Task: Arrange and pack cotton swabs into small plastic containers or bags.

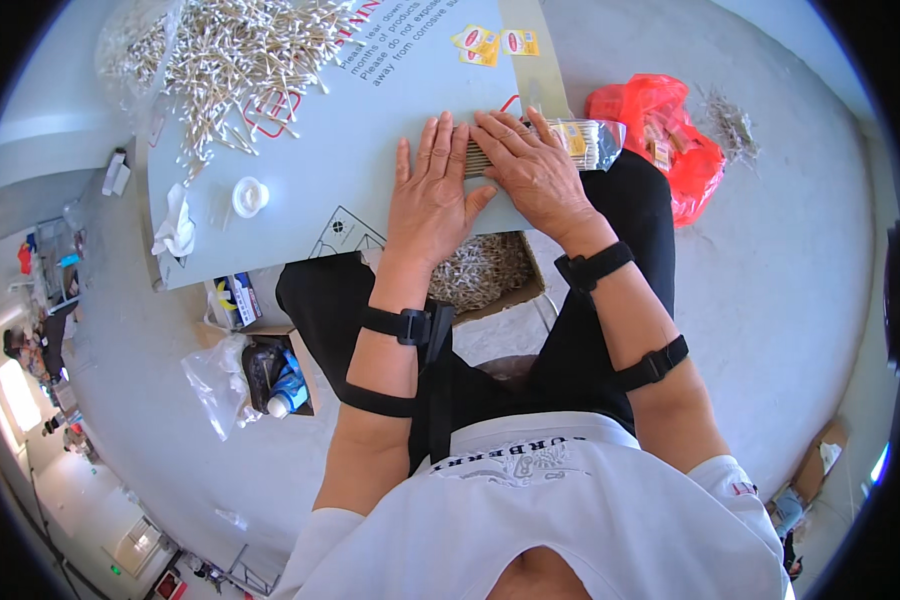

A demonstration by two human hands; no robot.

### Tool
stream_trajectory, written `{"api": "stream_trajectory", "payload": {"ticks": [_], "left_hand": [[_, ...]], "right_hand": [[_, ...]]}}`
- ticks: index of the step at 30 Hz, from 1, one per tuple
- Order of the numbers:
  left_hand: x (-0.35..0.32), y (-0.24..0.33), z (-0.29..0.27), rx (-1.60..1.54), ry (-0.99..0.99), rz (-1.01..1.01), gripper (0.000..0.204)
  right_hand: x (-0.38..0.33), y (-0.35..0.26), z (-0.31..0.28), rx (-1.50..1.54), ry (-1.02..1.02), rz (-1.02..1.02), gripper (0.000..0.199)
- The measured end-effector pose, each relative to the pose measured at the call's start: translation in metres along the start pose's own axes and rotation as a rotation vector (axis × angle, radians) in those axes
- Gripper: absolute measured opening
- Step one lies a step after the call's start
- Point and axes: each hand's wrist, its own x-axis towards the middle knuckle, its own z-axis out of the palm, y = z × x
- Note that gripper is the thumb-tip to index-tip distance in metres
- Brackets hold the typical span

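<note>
At the table's near right edge lies a clear plastic packet of cotton swabs (608, 143) with a yellow label inside. My right hand (538, 175) rests flat over the packet, its fingers stretched out and hiding much of it. Beside it, my left hand (432, 195) lies palm down with straight fingers, next to the packet's left end. Swab sticks show between the two hands. Farther back, several small yellow-and-red labels (478, 42) lie on the table. A large heap of loose cotton swabs (255, 55) spreads over the far left, partly in clear plastic.
On the grey table (330, 150) are a small round white tub (250, 197) and a crumpled tissue (175, 228). Below its edge sits a box of swabs (482, 270). A red plastic bag (705, 175) lies right. A carton (305, 370) with a blue bottle stands lower left.
</note>
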Motion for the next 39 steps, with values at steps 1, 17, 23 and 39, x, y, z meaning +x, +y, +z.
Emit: {"api": "stream_trajectory", "payload": {"ticks": [1,17,23,39], "left_hand": [[0.0,0.0,0.001,0.017,0.003,0.006,0.075],[0.007,0.023,0.011,0.004,0.014,-0.027,0.079],[0.014,0.038,0.016,-0.015,0.003,-0.056,0.077],[0.023,0.064,0.027,-0.079,0.032,-0.018,0.077]], "right_hand": [[0.0,0.001,0.001,-0.013,0.008,-0.007,0.05],[-0.038,0.048,0.005,0.171,0.153,0.474,0.049],[-0.038,0.048,0.004,0.197,0.148,0.489,0.048],[-0.038,0.051,0.002,0.262,0.143,0.473,0.047]]}}
